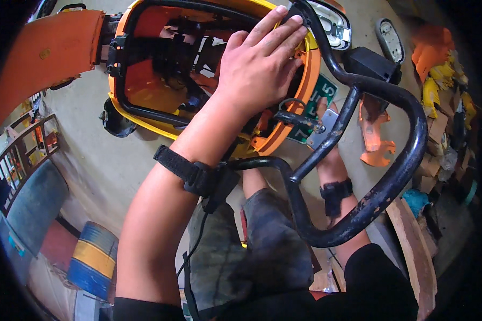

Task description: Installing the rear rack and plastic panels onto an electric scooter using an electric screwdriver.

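My left hand (pixel 262 67) lies with its fingers stretched out over the right rim of a yellow-orange vehicle body shell (pixel 313 69). Its fingertips are close to the upper end of a bent black tubular frame (pixel 412 115), whose loop spreads to the right and toward me. Whether they touch the tube, I cannot tell. My right hand (pixel 322 107) is under the frame, beside a grey metal bracket plate (pixel 322 131) and a green number plate (pixel 322 88). Most of its fingers are hidden, so its grip does not show. Inside the shell, dark parts and cables fill the opening.
A large orange panel (pixel 48 48) juts out at the left, joined to the shell by a black hinge. On the floor at right are a black box-like part (pixel 372 64), an orange bracket (pixel 374 134) and white-lined covers (pixel 390 40). A blue-and-yellow drum (pixel 93 259) stands lower left.
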`<state>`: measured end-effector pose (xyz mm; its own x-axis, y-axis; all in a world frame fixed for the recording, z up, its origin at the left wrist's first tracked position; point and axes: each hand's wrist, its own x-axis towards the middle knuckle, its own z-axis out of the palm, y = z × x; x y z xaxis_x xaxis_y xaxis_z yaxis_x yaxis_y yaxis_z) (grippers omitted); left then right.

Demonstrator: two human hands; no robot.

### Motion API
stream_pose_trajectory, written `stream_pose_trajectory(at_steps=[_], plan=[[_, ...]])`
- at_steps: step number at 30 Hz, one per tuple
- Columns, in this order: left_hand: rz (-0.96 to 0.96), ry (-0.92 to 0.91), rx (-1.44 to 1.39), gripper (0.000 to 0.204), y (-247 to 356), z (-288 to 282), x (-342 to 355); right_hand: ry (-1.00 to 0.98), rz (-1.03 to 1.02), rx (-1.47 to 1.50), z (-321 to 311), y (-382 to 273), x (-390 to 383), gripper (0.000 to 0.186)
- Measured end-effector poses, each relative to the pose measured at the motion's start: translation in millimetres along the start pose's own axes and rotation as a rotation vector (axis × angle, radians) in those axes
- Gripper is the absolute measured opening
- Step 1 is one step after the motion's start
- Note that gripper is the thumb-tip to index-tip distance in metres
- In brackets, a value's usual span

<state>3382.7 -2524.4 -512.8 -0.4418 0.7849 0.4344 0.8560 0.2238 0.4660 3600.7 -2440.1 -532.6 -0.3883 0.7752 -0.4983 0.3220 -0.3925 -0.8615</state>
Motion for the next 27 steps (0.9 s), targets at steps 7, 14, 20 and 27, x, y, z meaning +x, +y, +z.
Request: stream_pose_trajectory(at_steps=[7,14,20,27], plan=[[-0.011,-0.075,-0.091,0.06,-2,-2,-2,-0.075,-0.019,0.124,-6,-4,-6,0.018],[-0.005,-0.074,-0.079,0.065,-3,-2,-1,0.016,0.091,0.178,-9,-7,-9,0.018],[-0.003,-0.056,-0.051,0.065,-1,-1,-2,-0.023,0.026,0.094,-11,-10,15,0.021],[-0.003,-0.051,-0.048,0.065,0,1,-3,0.097,0.137,-0.053,-23,-13,15,0.024]])
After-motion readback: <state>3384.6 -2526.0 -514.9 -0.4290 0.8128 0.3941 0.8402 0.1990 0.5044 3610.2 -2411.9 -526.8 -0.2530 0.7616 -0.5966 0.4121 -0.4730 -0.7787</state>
